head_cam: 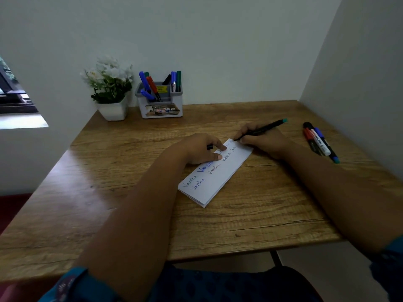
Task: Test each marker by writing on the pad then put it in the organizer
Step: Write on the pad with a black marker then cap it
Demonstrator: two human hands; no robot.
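from the head view, your right hand point(259, 141) pinches a black marker point(260, 129), its tip touching the far end of the white pad point(214, 177) on the worktop point(130, 162). your left hand point(201, 149) rests on the pad with fingers curled round a small black cap point(209, 147). the pad lies under and between your hands. three more markers point(319, 141) lie just right of your right hand. beyond your left hand, the grey organizer point(160, 103) holds several markers, beside a white flower pot point(113, 110)
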